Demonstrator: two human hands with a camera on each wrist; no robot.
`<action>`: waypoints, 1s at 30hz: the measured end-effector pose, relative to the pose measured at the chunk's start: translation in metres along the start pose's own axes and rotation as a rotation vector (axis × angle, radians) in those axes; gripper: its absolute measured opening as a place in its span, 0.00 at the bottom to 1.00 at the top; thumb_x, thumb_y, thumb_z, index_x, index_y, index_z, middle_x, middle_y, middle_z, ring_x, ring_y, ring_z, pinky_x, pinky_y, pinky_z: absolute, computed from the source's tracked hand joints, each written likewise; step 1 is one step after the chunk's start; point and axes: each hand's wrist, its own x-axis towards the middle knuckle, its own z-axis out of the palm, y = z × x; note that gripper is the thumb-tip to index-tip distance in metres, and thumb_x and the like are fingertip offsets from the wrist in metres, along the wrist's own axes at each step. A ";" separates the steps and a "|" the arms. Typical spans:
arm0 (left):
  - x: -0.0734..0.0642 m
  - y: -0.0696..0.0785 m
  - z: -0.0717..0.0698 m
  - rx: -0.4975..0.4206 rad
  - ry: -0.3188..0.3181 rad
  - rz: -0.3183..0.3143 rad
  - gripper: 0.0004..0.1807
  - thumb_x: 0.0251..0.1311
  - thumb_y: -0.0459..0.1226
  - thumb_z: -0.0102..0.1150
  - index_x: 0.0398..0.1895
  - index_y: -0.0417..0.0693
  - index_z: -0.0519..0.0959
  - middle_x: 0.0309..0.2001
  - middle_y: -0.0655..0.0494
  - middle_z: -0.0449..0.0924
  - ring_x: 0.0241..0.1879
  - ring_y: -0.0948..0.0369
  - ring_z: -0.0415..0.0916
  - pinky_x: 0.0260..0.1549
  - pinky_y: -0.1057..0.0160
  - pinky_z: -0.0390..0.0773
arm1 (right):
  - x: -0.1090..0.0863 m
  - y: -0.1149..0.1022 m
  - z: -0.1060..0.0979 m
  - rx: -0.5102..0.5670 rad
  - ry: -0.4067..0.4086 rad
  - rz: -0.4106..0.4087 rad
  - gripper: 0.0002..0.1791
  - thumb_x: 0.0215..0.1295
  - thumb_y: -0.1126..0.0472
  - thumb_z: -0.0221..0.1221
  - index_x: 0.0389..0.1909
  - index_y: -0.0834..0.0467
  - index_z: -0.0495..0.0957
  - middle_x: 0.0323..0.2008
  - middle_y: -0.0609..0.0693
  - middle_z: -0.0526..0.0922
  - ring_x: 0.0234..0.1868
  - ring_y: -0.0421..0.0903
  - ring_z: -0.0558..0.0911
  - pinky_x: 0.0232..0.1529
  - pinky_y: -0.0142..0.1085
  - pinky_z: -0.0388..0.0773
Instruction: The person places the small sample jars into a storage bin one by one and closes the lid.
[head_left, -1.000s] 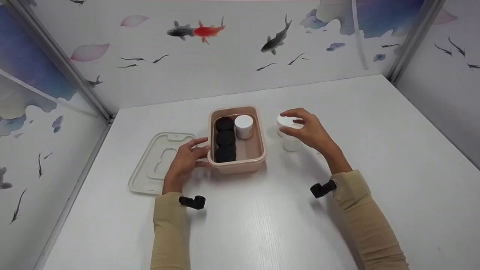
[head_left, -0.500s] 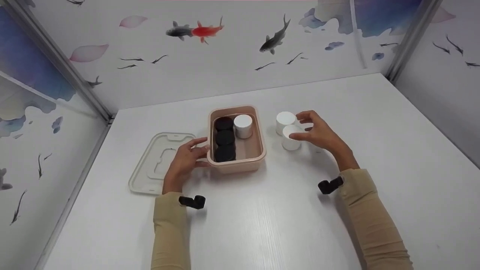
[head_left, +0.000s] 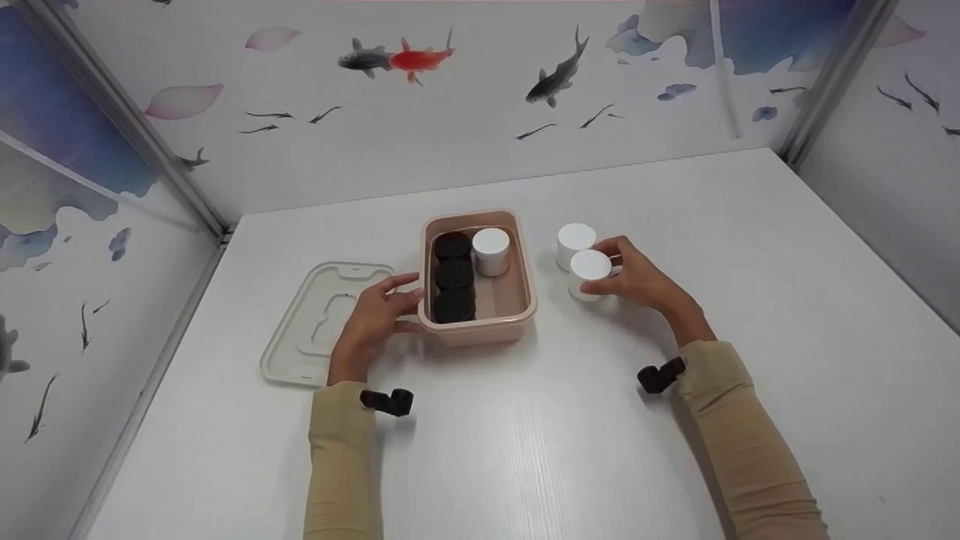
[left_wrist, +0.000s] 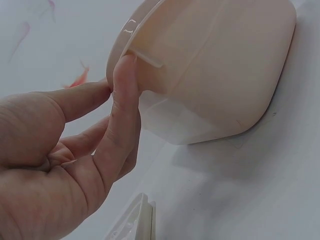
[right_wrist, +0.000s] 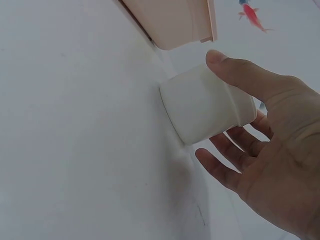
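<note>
My left hand [head_left: 375, 319] holds the rim of a pink plastic box [left_wrist: 225, 75] at its left side, thumb and fingertips at the lip. Inside the box, several black-topped round jars [head_left: 454, 275] make a row along the left wall. Beside them stands one white jar [head_left: 491, 251]. To the right of the box, my right hand [head_left: 637, 281] grips a white lidded jar [right_wrist: 200, 102], with the thumb on its near side and the fingers around the back. Another white jar [head_left: 576, 244] stands just behind it. The gripped jar's base is close to the table in the right wrist view.
A pale lid [head_left: 307, 330] lies flat on the white table [head_left: 480, 450] left of the box, partly hidden by the left hand. Walls with printed fish [head_left: 555, 79] stand at the back and sides. Black cameras [head_left: 660, 375] sit on both wrists.
My right hand has come down from above the two white jars, swung to their right side and taken hold of the nearer one. My left hand stays at the box.
</note>
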 end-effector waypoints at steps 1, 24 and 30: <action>0.000 0.000 0.000 -0.002 -0.003 0.003 0.26 0.71 0.38 0.58 0.71 0.47 0.69 0.60 0.37 0.79 0.47 0.58 0.84 0.36 0.60 0.89 | 0.000 0.000 0.000 0.005 0.001 -0.001 0.44 0.58 0.58 0.73 0.68 0.64 0.57 0.67 0.62 0.64 0.68 0.59 0.64 0.67 0.51 0.65; -0.002 0.000 0.002 -0.001 0.012 0.002 0.27 0.70 0.38 0.59 0.70 0.46 0.69 0.58 0.37 0.80 0.45 0.59 0.84 0.35 0.63 0.88 | -0.003 -0.041 0.008 0.050 0.091 -0.101 0.40 0.60 0.51 0.71 0.66 0.60 0.61 0.62 0.58 0.69 0.61 0.54 0.71 0.56 0.41 0.71; 0.000 0.001 0.002 0.014 0.008 -0.008 0.26 0.71 0.39 0.58 0.70 0.47 0.69 0.58 0.39 0.79 0.47 0.58 0.83 0.37 0.62 0.88 | -0.007 -0.061 0.014 0.082 0.121 -0.082 0.39 0.60 0.52 0.70 0.67 0.59 0.62 0.64 0.59 0.69 0.66 0.55 0.70 0.62 0.48 0.72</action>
